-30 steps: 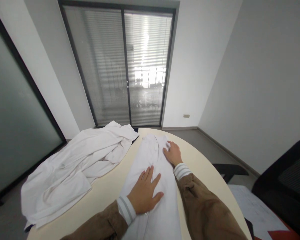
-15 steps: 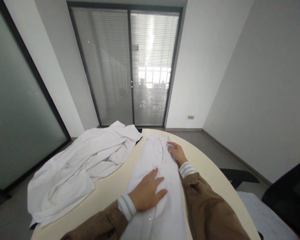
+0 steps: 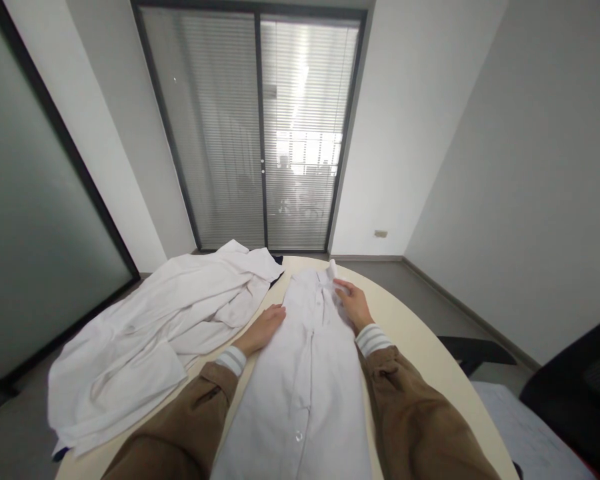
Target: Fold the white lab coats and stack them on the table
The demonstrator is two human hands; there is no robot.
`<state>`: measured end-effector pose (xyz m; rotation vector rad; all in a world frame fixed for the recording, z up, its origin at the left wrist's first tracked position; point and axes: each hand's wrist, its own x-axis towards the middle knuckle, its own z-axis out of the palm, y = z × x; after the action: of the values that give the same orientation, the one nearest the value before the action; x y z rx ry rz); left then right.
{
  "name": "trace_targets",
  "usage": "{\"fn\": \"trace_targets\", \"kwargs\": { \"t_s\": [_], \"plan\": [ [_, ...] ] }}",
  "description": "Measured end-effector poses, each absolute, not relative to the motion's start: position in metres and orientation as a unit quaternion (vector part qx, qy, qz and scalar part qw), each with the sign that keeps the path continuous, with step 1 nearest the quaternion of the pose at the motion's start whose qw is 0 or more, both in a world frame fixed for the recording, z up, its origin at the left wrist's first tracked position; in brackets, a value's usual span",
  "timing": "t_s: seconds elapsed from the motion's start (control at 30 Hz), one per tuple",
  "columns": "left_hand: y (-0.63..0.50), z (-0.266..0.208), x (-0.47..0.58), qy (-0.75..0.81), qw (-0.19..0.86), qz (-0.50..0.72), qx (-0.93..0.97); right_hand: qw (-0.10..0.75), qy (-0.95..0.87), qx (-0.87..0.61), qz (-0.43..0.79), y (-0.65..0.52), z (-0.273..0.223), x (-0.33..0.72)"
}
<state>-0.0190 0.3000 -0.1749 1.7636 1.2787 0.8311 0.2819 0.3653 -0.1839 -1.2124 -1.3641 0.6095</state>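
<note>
A long white button-front coat [image 3: 285,400] lies folded into a lengthwise strip on the round cream table [image 3: 395,313]. Its button placket runs down the middle, with one button plain to see near me. My left hand [image 3: 266,328] rests along the coat's left edge, fingers stretched out and partly on the cloth. Near the far right edge, the curled fingers of my right hand [image 3: 355,307] hold the coat's border. A small flap of cloth sticks up just beyond those fingertips.
Another white garment [image 3: 165,320] lies loosely heaped at the table's left, with dark blue fabric [image 3: 276,267] showing from under it. At the right stands a black chair [image 3: 575,393], beside a pale grey surface [image 3: 525,427]. A glass door [image 3: 265,133] with blinds is beyond the table.
My left hand has moved from the middle of the coat out to its left edge and farther away. By my right hand, the cloth flap now stands higher.
</note>
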Motion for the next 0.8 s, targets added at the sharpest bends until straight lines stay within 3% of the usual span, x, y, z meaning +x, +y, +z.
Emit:
{"fn": "trace_targets", "kwargs": {
  "t_s": [0.43, 0.8],
  "plan": [
    [0.289, -0.162, -0.016, 0.437, 0.474, 0.477, 0.598, 0.602, -0.599, -0.444, 0.286, 0.335, -0.134, 0.253],
    [0.259, -0.132, -0.02, 0.412, 0.54, 0.535, 0.502, 0.532, -0.718, -0.341, 0.293, 0.249, -0.065, 0.223]
  ]
}}
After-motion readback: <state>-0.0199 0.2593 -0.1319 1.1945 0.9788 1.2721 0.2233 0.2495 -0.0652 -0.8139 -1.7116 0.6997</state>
